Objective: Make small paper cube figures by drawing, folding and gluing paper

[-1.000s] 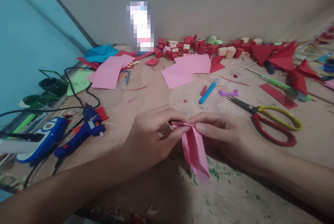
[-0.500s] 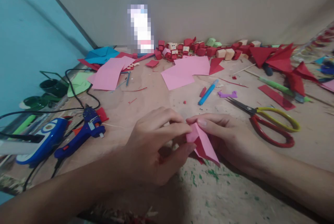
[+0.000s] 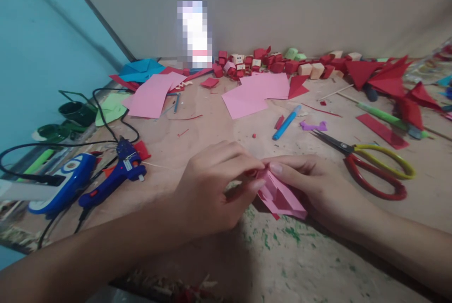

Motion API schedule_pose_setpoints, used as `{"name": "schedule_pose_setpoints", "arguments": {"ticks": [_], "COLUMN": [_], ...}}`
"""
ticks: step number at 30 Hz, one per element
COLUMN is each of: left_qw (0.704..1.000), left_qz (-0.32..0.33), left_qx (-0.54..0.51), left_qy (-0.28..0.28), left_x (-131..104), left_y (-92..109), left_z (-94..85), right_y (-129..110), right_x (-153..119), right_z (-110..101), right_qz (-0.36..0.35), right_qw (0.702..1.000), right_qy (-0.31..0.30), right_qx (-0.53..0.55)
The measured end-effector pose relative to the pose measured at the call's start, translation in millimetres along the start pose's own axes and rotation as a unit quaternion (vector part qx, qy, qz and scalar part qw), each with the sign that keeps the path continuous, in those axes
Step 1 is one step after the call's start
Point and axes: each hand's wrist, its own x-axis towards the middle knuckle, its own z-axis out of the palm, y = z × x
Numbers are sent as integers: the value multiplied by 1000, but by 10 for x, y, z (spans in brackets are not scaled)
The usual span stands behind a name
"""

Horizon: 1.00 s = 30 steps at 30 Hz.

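Between both hands is a small folded piece of pink paper (image 3: 284,199), its open folds facing me. My left hand (image 3: 219,185) pinches its upper left edge between thumb and fingers. On the upper right edge, my right hand (image 3: 307,180) grips it with the thumb on top and fingers behind. A bit of red paper (image 3: 276,216) shows below the pink piece; whether it is attached I cannot tell. Scissors with one yellow and one red handle (image 3: 376,190) lie right of my right hand. A blue pen (image 3: 286,123) rests beyond the hands.
At left are a blue glue gun (image 3: 113,176) with its cord and a blue-and-white power strip (image 3: 67,180). Pink sheets (image 3: 254,93) lie farther back. Along the wall sit several small folded paper blocks (image 3: 278,63) and a lit, blurred screen (image 3: 196,35). Red paper shapes (image 3: 384,77) fill the back right.
The left fingers have moved up along the pink paper, closer to the right thumb. The paper has tilted, and its inner folds show more. The whole view has shifted slightly.
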Motion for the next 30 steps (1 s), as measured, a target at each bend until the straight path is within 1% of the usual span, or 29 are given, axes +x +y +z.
{"name": "schedule_pose_setpoints", "arguments": {"ticks": [3, 8, 11, 14, 17, 20, 24, 26, 30], "left_qw": [1000, 995, 986, 982, 983, 987, 987, 988, 995], "left_qz": [-5, 10, 30, 38, 38, 31, 35, 31, 16], "left_qx": [19, 94, 156, 182, 174, 157, 159, 148, 94], "left_qy": [-9, -27, -42, -44, -42, -28, -8, -10, -26], "left_x": [-6, -30, -53, -70, -73, -71, -67, -59, -41], "left_y": [-1, 0, -18, -57, -99, -120, -118, -122, -162], "left_z": [4, -4, -11, -3, 18, 39, 58, 64, 66], "right_y": [-27, -65, -60, -40, -26, -26, -30, -30, -31], "right_x": [-11, -32, -35, -24, -11, -12, -22, -18, -2], "right_z": [12, 28, 40, 55, 63, 55, 42, 48, 70], "right_qz": [11, -15, -12, 10, 25, 19, 32, 34, 30], "right_qw": [999, 996, 997, 999, 999, 1000, 999, 999, 999], "right_qy": [13, 25, 10, -13, -26, -22, -18, -12, 20], "right_qx": [-30, -86, -77, -34, 0, -10, -21, -1, 20]}}
